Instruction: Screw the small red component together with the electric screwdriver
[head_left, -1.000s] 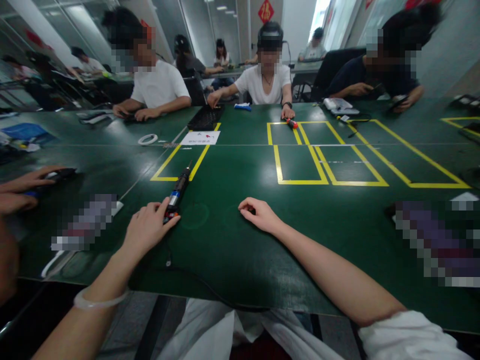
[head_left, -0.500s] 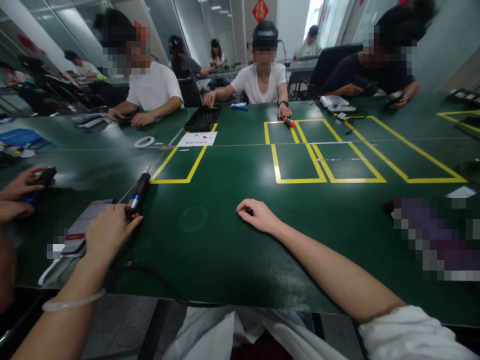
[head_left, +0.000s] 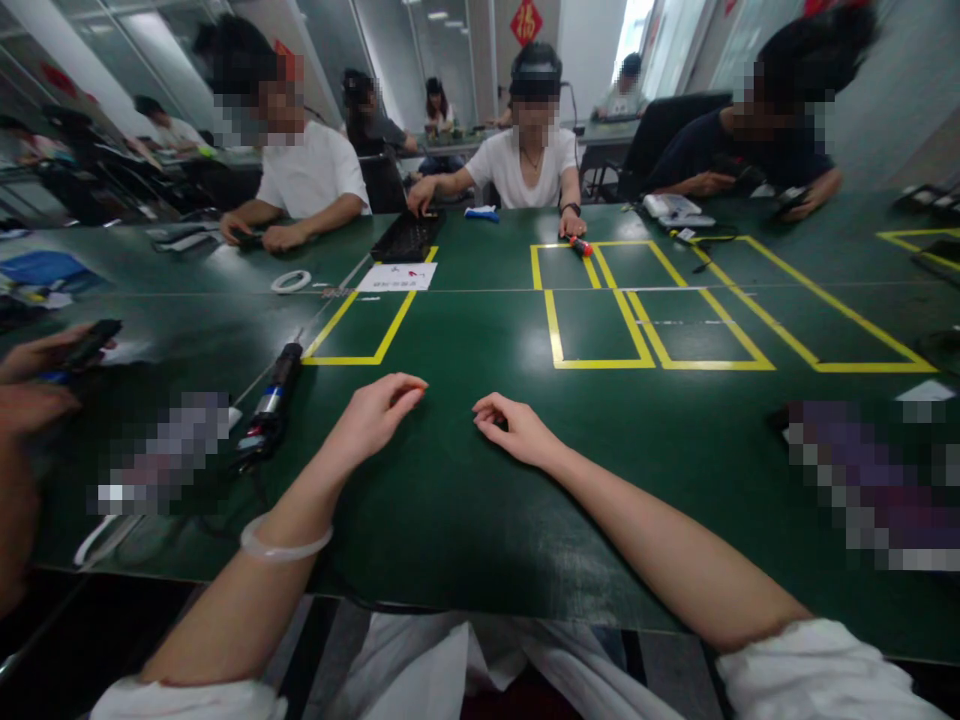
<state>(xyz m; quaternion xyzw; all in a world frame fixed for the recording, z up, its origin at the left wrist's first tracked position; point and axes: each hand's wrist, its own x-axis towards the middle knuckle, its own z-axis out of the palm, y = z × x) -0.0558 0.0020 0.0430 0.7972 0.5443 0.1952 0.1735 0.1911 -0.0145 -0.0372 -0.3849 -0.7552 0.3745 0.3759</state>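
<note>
My left hand [head_left: 384, 412] hovers over or rests on the green table, left of centre. Its fingers bend loosely, with a gap beside the thumb and nothing held. Across from it, my right hand [head_left: 514, 428] lies on the tabletop, fingers curled and a small dark hollow by the thumb; no object shows in it. The two hands are a short way apart. To the left of my left hand, a black electric screwdriver [head_left: 271, 405] lies by itself, its bit pointing away from me. A pale bangle [head_left: 285, 540] circles my left wrist.
Yellow tape outlines [head_left: 600, 364] mark the green table [head_left: 450, 540]. A black tray [head_left: 405, 238] and a white paper [head_left: 396, 277] lie beyond. Blurred-out devices flank me. A co-worker's hands [head_left: 45, 365] hold a dark object at left. Across sits a person by a red-handled tool [head_left: 580, 246].
My left hand has let go of the electric screwdriver and moved right, toward the table's middle. My right hand has stayed in place.
</note>
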